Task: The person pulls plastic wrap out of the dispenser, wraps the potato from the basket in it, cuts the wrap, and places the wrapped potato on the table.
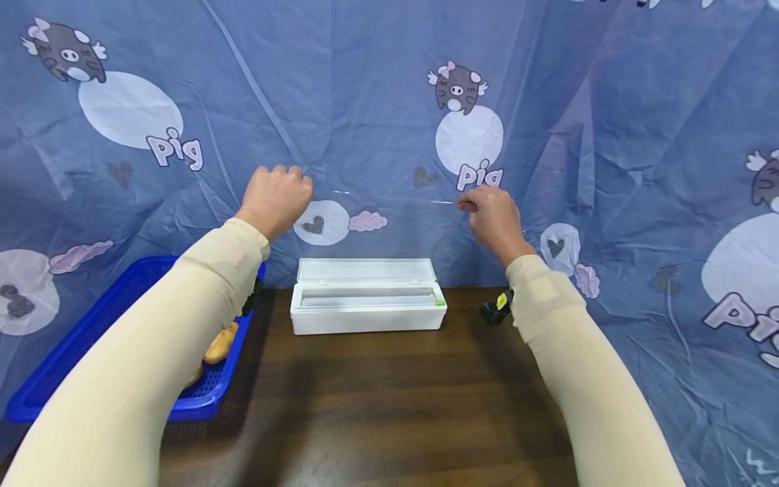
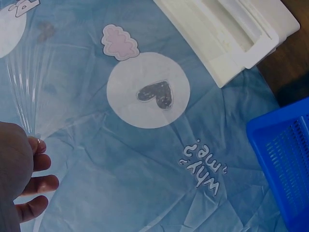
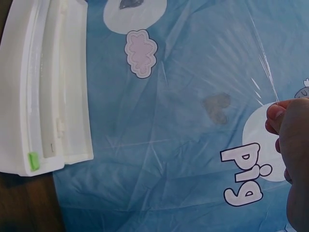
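Clear film (image 2: 29,96) held up btwn L hand (image 1: 278,199) & R hand (image 1: 491,218), over white box (image 1: 368,320) at back of bench (image 1: 377,406).
Hands well apart, each pinching film btwn thumb & fingers; it creases toward the grips. Progress, my read: approx midway. Film's out & spread, not yet laid on anything; lower edge too see-thru to tell if it's cut free of the box. Box lid (image 1: 365,270) tipped back, green tab (image 1: 439,303) nr its R end. Blue basket (image 1: 197,408) on L, w/ a few yellow-brown roundish items (image 1: 220,345), poss. potatoes, partly hidden by L sleeve (image 1: 140,338). Surface: dark brown wood-grain. Behind: creased blue cloth (image 1: 377,81) w/ pig prints & hearts; rest of room out of view.
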Action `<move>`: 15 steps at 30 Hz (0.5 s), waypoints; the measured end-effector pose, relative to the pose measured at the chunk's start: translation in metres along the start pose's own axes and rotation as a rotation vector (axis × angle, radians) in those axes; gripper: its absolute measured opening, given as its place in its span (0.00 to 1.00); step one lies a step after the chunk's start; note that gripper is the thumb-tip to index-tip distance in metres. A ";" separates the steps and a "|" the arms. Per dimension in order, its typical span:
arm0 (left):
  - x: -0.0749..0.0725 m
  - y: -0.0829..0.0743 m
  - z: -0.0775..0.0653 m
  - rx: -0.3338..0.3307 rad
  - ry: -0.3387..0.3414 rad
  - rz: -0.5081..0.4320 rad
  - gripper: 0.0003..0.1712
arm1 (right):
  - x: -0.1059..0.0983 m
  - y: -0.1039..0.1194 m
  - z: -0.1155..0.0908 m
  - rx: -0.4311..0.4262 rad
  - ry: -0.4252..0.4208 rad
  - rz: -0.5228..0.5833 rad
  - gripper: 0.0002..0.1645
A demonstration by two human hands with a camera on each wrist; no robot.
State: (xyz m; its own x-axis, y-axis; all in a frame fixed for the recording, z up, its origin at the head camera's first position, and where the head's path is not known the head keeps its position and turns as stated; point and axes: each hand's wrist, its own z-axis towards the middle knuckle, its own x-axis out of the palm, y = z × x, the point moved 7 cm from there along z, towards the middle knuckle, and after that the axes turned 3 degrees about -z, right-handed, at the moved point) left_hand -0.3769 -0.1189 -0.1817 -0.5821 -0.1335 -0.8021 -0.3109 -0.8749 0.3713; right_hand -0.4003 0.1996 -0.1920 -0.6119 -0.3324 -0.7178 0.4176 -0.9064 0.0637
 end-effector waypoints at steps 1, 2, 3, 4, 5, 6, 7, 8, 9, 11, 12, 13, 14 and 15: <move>-0.001 0.000 0.000 -0.001 0.002 0.001 0.09 | -0.001 0.000 0.000 -0.005 -0.005 0.001 0.06; -0.001 0.000 0.000 0.000 0.002 0.000 0.09 | -0.002 0.001 0.000 -0.010 -0.010 0.001 0.07; -0.002 0.000 0.000 0.001 0.001 0.001 0.09 | -0.003 0.001 0.001 -0.013 -0.014 0.002 0.07; -0.003 0.000 0.000 0.002 -0.001 0.002 0.09 | -0.004 0.001 0.001 -0.018 -0.018 0.003 0.07; -0.004 0.000 0.001 0.003 -0.004 0.003 0.09 | -0.006 0.001 0.001 -0.022 -0.021 0.004 0.07; -0.005 0.001 0.001 0.003 -0.009 0.004 0.08 | -0.007 0.001 0.001 -0.026 -0.025 0.004 0.07; -0.005 0.001 0.001 0.004 -0.013 0.006 0.08 | -0.008 0.002 0.001 -0.031 -0.029 0.006 0.07; -0.006 0.001 0.001 0.003 -0.015 0.007 0.08 | -0.009 0.002 0.002 -0.035 -0.032 0.006 0.07; -0.007 0.002 0.001 0.004 -0.018 0.009 0.08 | -0.010 0.003 0.002 -0.039 -0.034 0.008 0.06; -0.008 0.002 0.001 0.001 -0.017 0.009 0.08 | -0.011 0.003 0.002 -0.039 -0.032 0.010 0.07; -0.008 0.002 0.001 -0.001 -0.017 0.007 0.09 | -0.011 0.003 0.002 -0.035 -0.028 0.008 0.07; -0.008 0.002 0.001 -0.003 -0.013 0.005 0.09 | -0.011 0.003 0.002 -0.031 -0.023 0.004 0.07; -0.008 0.002 0.001 -0.003 -0.012 0.002 0.09 | -0.011 0.003 0.002 -0.025 -0.017 0.000 0.07; -0.009 0.002 0.001 -0.002 -0.013 0.000 0.09 | -0.011 0.003 0.002 -0.019 -0.013 -0.004 0.07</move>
State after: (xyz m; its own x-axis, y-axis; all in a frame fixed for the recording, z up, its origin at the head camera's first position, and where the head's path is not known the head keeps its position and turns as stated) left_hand -0.3730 -0.1191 -0.1739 -0.5920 -0.1279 -0.7958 -0.3089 -0.8759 0.3706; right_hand -0.3938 0.1999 -0.1826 -0.6222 -0.3322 -0.7089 0.4275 -0.9028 0.0478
